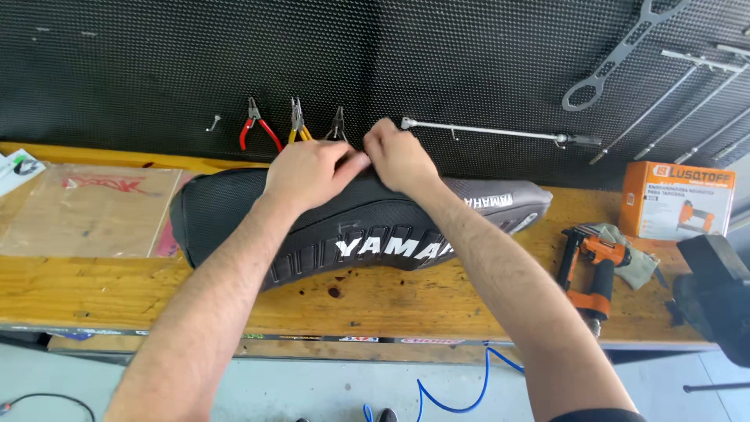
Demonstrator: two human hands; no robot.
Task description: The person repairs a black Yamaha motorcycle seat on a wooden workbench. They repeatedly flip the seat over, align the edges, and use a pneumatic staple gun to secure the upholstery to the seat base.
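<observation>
A black motorcycle seat [226, 211] with white lettering on its side and a grey rear end lies lengthwise on the wooden workbench [94, 285]. My left hand [308, 173] and my right hand [400, 156] meet at the seat's far upper edge. Both pinch the black cover there, fingers closed on the material, thumbs nearly touching.
Red, yellow and dark pliers [258, 125] hang on the black perforated wall, with long metal rods and a wrench at right. An orange pneumatic stapler [594, 270] on a rag, an orange box [678, 199], a black vise [715, 297] and a plastic bag [86, 209] sit on the bench. A blue hose [461, 395] hangs below.
</observation>
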